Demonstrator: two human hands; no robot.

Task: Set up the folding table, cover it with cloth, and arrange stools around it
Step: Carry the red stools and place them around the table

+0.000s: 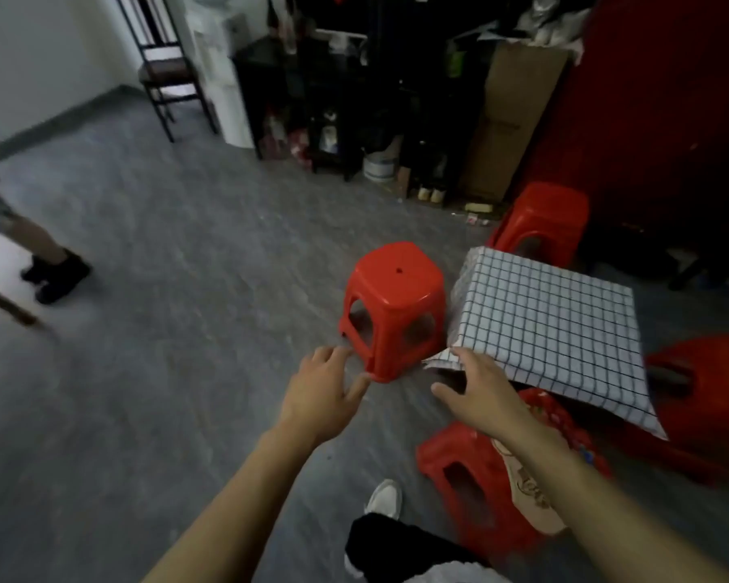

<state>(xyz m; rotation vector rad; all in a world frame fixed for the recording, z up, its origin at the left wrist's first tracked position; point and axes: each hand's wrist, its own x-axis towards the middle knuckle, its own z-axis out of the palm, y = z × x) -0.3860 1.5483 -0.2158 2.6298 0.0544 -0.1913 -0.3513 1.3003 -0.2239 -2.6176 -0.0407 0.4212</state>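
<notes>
A low table stands at the right under a white cloth with a dark grid (552, 326). A red plastic stool (394, 305) stands upright at its left side. My left hand (327, 393) hovers open just in front of this stool's near leg, fingers spread. My right hand (478, 395) is open over the cloth's near left corner, fingertips at its edge. Another red stool (541, 223) stands behind the table, one (472, 477) sits below my right forearm, and one (708, 397) shows at the far right.
Another person's legs and dark shoes (55, 273) stand at the left. A dark chair (167, 73), a white water dispenser (219, 65), cluttered black shelves (333, 90) and a cardboard box (510, 119) line the back wall. Grey floor stretches left. My white shoe (384, 498) is below.
</notes>
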